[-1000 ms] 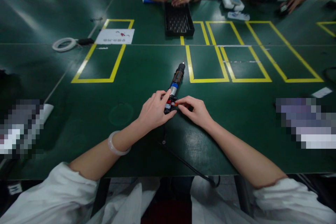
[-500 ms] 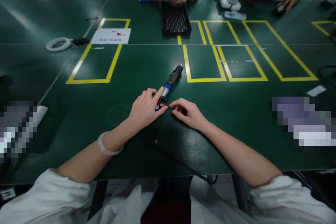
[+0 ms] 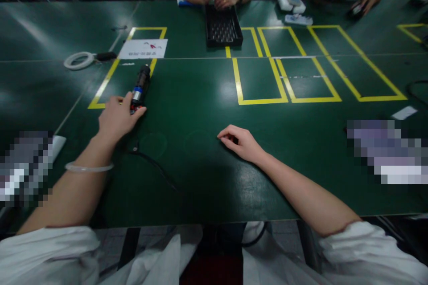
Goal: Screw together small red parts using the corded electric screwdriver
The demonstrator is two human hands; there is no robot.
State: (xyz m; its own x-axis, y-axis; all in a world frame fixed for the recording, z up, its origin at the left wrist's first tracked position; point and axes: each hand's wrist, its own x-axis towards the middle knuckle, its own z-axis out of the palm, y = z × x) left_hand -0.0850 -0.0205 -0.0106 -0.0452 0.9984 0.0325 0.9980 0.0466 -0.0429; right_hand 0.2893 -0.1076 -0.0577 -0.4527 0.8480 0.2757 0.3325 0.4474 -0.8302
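From the head camera, the left hand (image 3: 115, 118) closes round the rear of a blue-banded electric screwdriver (image 3: 141, 81), well in from the near edge of the table (image 3: 187, 84). Nearer that edge, the right hand (image 3: 243, 143) pinches its fingertips together; whether around anything, I cannot tell.

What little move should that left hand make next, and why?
The left hand should perhaps ease the black cylindrical tool with a blue-and-silver band slightly left, since, in this view, it overlaps the right side of the yellow tape rectangle instead of fitting fully inside.
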